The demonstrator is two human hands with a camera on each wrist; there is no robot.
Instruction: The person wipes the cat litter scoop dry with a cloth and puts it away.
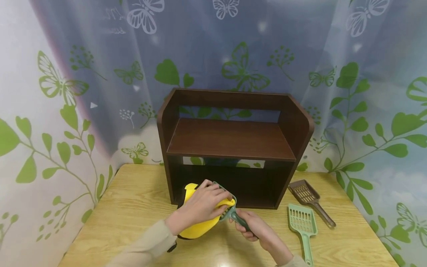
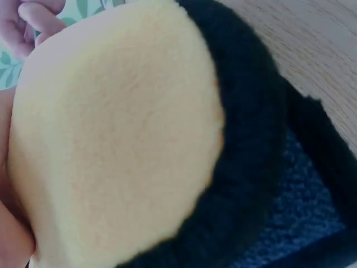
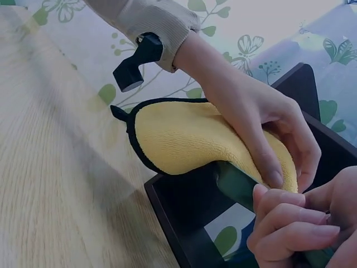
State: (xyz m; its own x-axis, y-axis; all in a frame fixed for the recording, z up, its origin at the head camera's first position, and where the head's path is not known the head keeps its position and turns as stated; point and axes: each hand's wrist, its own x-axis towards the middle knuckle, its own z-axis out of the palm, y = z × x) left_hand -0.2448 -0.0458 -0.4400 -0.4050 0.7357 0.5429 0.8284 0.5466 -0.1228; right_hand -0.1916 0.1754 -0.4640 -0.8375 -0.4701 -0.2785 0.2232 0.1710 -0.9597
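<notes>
My left hand [image 1: 204,203] pinches a yellow cloth [image 1: 200,229] with black edging around the slotted head of a dark green litter scoop [image 1: 241,221]. The thumb and fingers lie on opposite sides of the folded cloth, which covers much of the scoop's head. My right hand [image 1: 255,227] grips the scoop's handle, its fingers curled close below the cloth. In the right wrist view, a solid edge of the green scoop [image 3: 237,185] shows under the cloth [image 3: 178,134]. The left wrist view is mostly filled by the cloth [image 2: 128,128], with its dark grey-blue reverse side showing.
A dark brown two-tier shelf [image 1: 233,139] stands at the back of the wooden table [image 1: 133,207], just beyond my hands. To the right lie a light green litter scoop [image 1: 306,246] and a brown one [image 1: 323,214]. A curtain [image 1: 200,48] patterned with leaves and butterflies hangs behind.
</notes>
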